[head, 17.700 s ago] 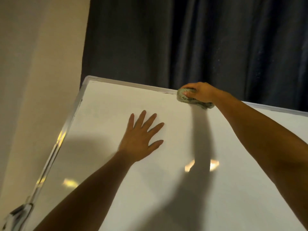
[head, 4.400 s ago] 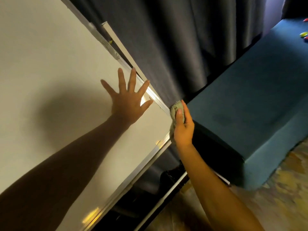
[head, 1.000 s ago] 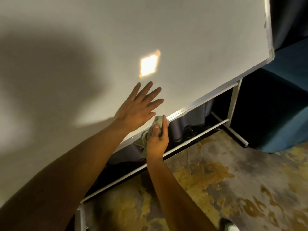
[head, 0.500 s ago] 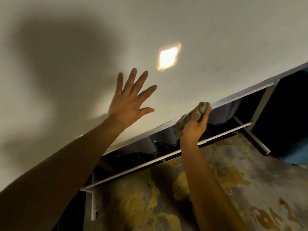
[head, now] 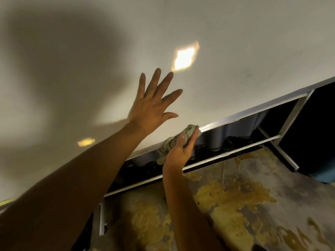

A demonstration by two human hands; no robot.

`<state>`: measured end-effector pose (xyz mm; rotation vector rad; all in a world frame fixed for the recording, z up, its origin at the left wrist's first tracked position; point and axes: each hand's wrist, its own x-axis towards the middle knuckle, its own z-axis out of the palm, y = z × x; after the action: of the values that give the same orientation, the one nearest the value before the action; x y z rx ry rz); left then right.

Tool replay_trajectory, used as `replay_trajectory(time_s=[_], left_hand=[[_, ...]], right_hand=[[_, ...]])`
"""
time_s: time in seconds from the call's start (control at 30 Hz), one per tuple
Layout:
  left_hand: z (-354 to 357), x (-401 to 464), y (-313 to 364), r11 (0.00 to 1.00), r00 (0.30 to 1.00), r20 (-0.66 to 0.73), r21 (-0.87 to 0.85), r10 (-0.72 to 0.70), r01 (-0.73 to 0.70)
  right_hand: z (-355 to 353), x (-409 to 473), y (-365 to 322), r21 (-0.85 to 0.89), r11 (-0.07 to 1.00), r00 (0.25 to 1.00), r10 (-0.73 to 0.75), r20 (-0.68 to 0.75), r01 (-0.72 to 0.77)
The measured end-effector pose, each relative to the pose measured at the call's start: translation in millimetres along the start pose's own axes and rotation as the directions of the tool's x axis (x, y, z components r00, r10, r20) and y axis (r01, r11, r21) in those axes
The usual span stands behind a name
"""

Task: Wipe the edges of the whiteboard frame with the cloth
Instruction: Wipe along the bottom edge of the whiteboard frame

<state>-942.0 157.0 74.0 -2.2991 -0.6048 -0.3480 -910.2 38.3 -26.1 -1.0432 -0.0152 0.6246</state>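
The whiteboard (head: 235, 42) fills the upper part of the head view, and its metal bottom frame edge (head: 250, 113) runs diagonally from lower left to upper right. My left hand (head: 152, 105) lies flat on the board surface with fingers spread, holding nothing. Just below it, my right hand (head: 181, 149) grips a crumpled grey-green cloth (head: 183, 136) and presses it against the bottom frame edge. Part of the cloth hangs under the frame behind my palm.
The board's white stand has a crossbar (head: 226, 154) and a right foot (head: 284, 156) below the frame. Dark curtain folds (head: 235, 131) hang behind the stand. A yellow-and-grey patterned floor (head: 244, 205) spreads underneath, with a blue block (head: 326, 176) at the right edge.
My right hand has slid the cloth a little leftward along the bottom frame edge. My left hand stays flat on the board. The view has shifted slightly.
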Motion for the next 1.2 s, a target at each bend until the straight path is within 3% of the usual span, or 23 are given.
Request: replay_trajectory(time_s=[0.13,0.3,0.6,0.77,1.2], left_hand=[[-8.3,-1.9,-4.6,1.0,0.997,0.07,-0.018,0.018,-0.017],[-14.2,-45.5,-43.8,1.0,0.998,0.06,-0.009,0.005,-0.004],[-7.0,-128.1,-107.7,0.995,0.996,-0.039,0.045,-0.084,0.086],[-2.4,-142.3,-110.9,0.991,0.991,-0.027,0.034,-0.132,0.133],[16.2,-149.0,-130.2,0.993,0.988,-0.096,0.014,-0.117,0.119]], right_hand=[[27.0,-47.6,34.0,-0.068,0.997,0.999,-0.025,0.024,0.027],[37.2,-74.2,55.4,-0.073,0.997,0.999,0.018,0.033,-0.015],[21.5,-23.8,22.4,-0.15,0.982,0.967,-0.146,-0.208,0.116],[21.6,-25.5,32.1,-0.116,0.991,0.989,-0.088,-0.116,0.074],[79.5,-115.1,108.6,0.028,0.999,0.998,-0.015,-0.055,0.017]])
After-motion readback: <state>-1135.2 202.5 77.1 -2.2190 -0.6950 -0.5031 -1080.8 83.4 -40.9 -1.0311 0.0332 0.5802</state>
